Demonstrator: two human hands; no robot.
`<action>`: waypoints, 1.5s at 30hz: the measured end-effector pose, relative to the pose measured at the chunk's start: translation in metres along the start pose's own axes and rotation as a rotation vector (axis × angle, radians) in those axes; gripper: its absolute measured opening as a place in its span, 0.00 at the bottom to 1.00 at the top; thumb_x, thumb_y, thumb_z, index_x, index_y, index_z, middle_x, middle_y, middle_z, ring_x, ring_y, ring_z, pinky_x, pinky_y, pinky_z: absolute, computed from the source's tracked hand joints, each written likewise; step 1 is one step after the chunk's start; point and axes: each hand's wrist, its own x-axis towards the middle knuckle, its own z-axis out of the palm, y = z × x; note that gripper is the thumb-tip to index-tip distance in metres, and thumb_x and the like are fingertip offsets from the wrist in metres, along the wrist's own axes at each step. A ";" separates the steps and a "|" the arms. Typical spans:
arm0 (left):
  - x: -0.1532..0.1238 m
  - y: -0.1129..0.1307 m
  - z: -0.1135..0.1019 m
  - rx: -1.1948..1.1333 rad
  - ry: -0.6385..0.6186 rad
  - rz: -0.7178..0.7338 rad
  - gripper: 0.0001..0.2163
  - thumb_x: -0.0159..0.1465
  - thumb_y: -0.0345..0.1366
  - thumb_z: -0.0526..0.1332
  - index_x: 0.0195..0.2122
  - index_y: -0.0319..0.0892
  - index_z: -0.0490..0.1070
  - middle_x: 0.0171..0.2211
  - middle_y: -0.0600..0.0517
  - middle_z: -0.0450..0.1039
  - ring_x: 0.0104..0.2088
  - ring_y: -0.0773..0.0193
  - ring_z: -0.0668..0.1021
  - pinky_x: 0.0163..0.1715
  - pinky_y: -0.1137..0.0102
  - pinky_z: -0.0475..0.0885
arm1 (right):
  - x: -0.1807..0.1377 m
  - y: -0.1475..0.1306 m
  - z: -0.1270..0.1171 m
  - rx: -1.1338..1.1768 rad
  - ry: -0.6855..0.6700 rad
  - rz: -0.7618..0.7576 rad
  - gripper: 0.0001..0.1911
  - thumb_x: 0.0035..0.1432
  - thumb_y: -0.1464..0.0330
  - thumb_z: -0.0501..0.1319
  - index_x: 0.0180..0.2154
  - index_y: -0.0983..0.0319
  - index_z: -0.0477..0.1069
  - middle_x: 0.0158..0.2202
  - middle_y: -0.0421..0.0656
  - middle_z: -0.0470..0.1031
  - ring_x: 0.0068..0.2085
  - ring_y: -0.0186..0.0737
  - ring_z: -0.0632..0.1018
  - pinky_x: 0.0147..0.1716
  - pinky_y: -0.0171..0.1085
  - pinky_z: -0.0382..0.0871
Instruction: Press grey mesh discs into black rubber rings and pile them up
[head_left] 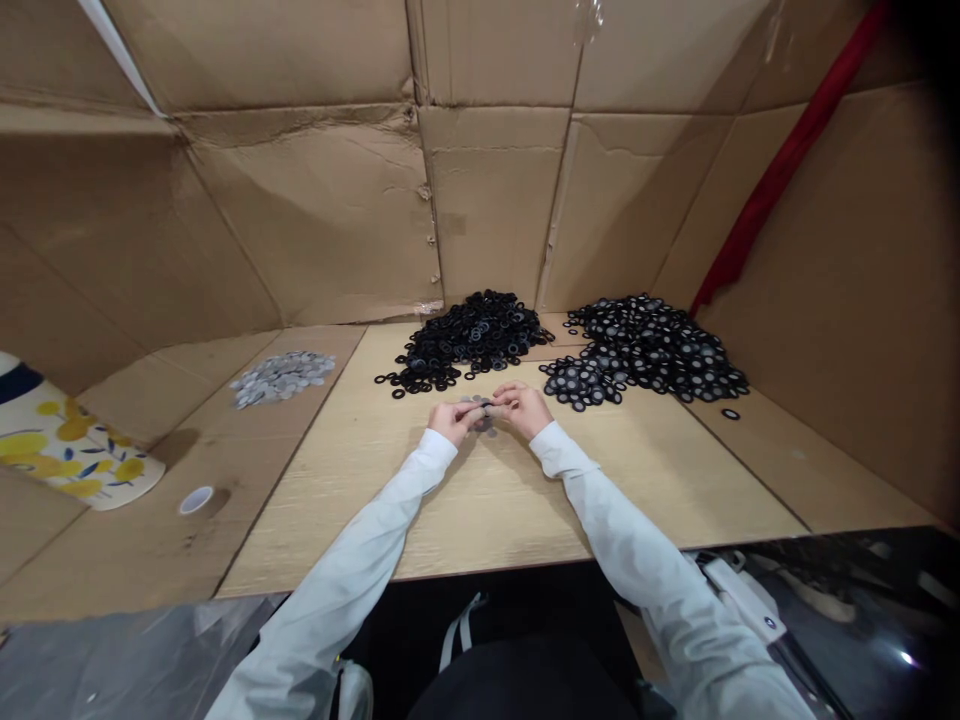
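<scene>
My left hand (pixel 452 420) and my right hand (pixel 525 406) meet over the middle of a pale wooden board (pixel 480 500). Both hands are closed, fingertips pinched together on small grey discs (pixel 480 410), too small to see in detail. Just beyond the hands lies a heap of black rings (pixel 472 340). To its right spreads a second heap of black rings with grey centres (pixel 649 350). A smaller pile of grey discs (pixel 281 376) sits at the far left of the surface.
Cardboard walls (pixel 495 200) enclose the work area on three sides. A roll of tape (pixel 196 499) lies at the left, near a patterned cloth item (pixel 67 450). A red strip (pixel 780 160) runs down the right wall.
</scene>
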 end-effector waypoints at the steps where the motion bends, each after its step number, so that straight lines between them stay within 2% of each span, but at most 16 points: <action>1: 0.000 0.001 0.000 -0.029 0.012 -0.020 0.13 0.43 0.36 0.64 0.30 0.36 0.74 0.22 0.50 0.74 0.24 0.63 0.75 0.32 0.67 0.70 | 0.001 0.001 0.000 0.033 -0.002 0.021 0.06 0.36 0.67 0.63 0.21 0.63 0.72 0.32 0.45 0.71 0.33 0.37 0.71 0.32 0.36 0.65; 3: -0.001 0.004 0.001 -0.125 0.008 -0.072 0.13 0.42 0.37 0.65 0.28 0.35 0.74 0.21 0.50 0.73 0.23 0.65 0.75 0.33 0.66 0.70 | 0.001 0.001 0.000 0.127 -0.033 0.045 0.06 0.35 0.67 0.64 0.18 0.64 0.72 0.31 0.45 0.70 0.34 0.37 0.71 0.35 0.37 0.64; 8: -0.005 0.014 0.002 -0.327 -0.091 -0.201 0.15 0.37 0.36 0.68 0.26 0.34 0.72 0.21 0.49 0.73 0.23 0.65 0.75 0.35 0.65 0.69 | 0.001 -0.004 -0.001 0.359 -0.089 0.097 0.06 0.35 0.67 0.63 0.18 0.64 0.71 0.32 0.44 0.70 0.37 0.37 0.71 0.43 0.39 0.61; 11: -0.006 0.016 0.002 -0.300 -0.082 -0.154 0.16 0.35 0.38 0.68 0.24 0.34 0.73 0.21 0.50 0.73 0.22 0.66 0.74 0.34 0.66 0.69 | 0.000 -0.005 0.000 0.443 -0.100 0.123 0.06 0.34 0.67 0.63 0.17 0.64 0.71 0.32 0.44 0.70 0.37 0.38 0.71 0.44 0.40 0.60; 16: -0.005 0.014 0.002 -0.127 -0.076 -0.102 0.14 0.38 0.41 0.66 0.22 0.35 0.73 0.18 0.51 0.72 0.20 0.67 0.73 0.29 0.69 0.69 | -0.001 0.001 0.008 0.550 -0.058 0.145 0.09 0.31 0.65 0.64 0.17 0.64 0.71 0.32 0.44 0.70 0.38 0.39 0.71 0.43 0.40 0.61; 18: -0.005 0.012 0.002 -0.103 -0.094 -0.060 0.13 0.39 0.42 0.65 0.22 0.36 0.73 0.18 0.51 0.72 0.20 0.67 0.73 0.29 0.70 0.69 | -0.002 0.003 0.010 0.625 -0.052 0.193 0.11 0.30 0.63 0.64 0.18 0.64 0.71 0.32 0.44 0.70 0.37 0.38 0.71 0.39 0.39 0.63; 22: -0.006 0.009 0.002 -0.004 -0.112 0.048 0.13 0.42 0.42 0.64 0.22 0.37 0.74 0.20 0.52 0.73 0.22 0.67 0.73 0.29 0.70 0.69 | -0.005 0.001 0.012 0.716 -0.145 0.298 0.14 0.29 0.61 0.64 0.19 0.65 0.70 0.30 0.43 0.70 0.31 0.36 0.71 0.30 0.36 0.65; 24: -0.007 0.009 0.002 0.070 -0.095 0.100 0.12 0.42 0.41 0.64 0.22 0.37 0.74 0.20 0.52 0.72 0.23 0.66 0.73 0.29 0.71 0.69 | -0.006 0.000 0.012 0.660 -0.130 0.259 0.14 0.31 0.60 0.63 0.18 0.65 0.69 0.29 0.43 0.69 0.31 0.36 0.71 0.29 0.35 0.65; 26: -0.009 0.009 0.003 0.082 -0.085 0.121 0.11 0.43 0.41 0.64 0.22 0.36 0.74 0.20 0.52 0.72 0.24 0.66 0.73 0.30 0.71 0.69 | -0.006 0.000 0.013 0.554 -0.038 0.186 0.13 0.34 0.60 0.62 0.17 0.64 0.68 0.28 0.43 0.69 0.33 0.37 0.70 0.32 0.36 0.64; 29: -0.010 0.010 0.007 -0.032 -0.038 0.063 0.13 0.42 0.41 0.64 0.23 0.35 0.74 0.21 0.50 0.73 0.24 0.64 0.74 0.30 0.69 0.70 | -0.005 0.000 0.014 0.391 0.088 0.128 0.12 0.37 0.61 0.60 0.17 0.64 0.68 0.30 0.43 0.67 0.36 0.37 0.69 0.37 0.36 0.63; 33: -0.011 0.013 0.011 -0.176 0.100 -0.011 0.16 0.38 0.40 0.66 0.26 0.35 0.74 0.24 0.48 0.74 0.25 0.63 0.75 0.31 0.67 0.70 | -0.004 0.001 0.012 0.293 0.080 0.107 0.09 0.38 0.63 0.60 0.20 0.64 0.68 0.33 0.44 0.64 0.37 0.38 0.67 0.33 0.34 0.63; 35: -0.011 0.015 0.009 -0.171 0.123 -0.006 0.15 0.37 0.38 0.67 0.26 0.35 0.74 0.25 0.47 0.75 0.26 0.62 0.75 0.33 0.67 0.70 | -0.005 0.001 0.010 0.249 0.056 0.078 0.08 0.39 0.64 0.59 0.21 0.64 0.69 0.33 0.44 0.63 0.37 0.38 0.67 0.31 0.34 0.63; 39: -0.011 0.019 0.003 -0.067 0.116 0.040 0.13 0.38 0.37 0.66 0.24 0.35 0.74 0.25 0.46 0.75 0.28 0.60 0.75 0.33 0.66 0.69 | -0.007 -0.003 0.008 0.088 0.062 -0.004 0.06 0.42 0.66 0.59 0.23 0.63 0.69 0.32 0.44 0.62 0.36 0.38 0.65 0.33 0.36 0.63; 42: -0.012 0.021 -0.001 0.069 0.101 0.095 0.11 0.41 0.38 0.65 0.24 0.37 0.75 0.26 0.47 0.75 0.29 0.59 0.75 0.34 0.67 0.69 | -0.010 -0.008 0.006 -0.112 0.099 -0.140 0.04 0.45 0.69 0.57 0.24 0.62 0.69 0.31 0.44 0.61 0.37 0.39 0.64 0.37 0.40 0.61; 45: -0.011 0.022 -0.002 0.244 0.058 0.152 0.10 0.44 0.39 0.63 0.25 0.39 0.75 0.26 0.49 0.75 0.29 0.59 0.75 0.34 0.68 0.68 | -0.012 -0.011 0.003 -0.296 0.088 -0.258 0.06 0.46 0.72 0.55 0.27 0.62 0.70 0.32 0.45 0.61 0.38 0.41 0.62 0.38 0.41 0.59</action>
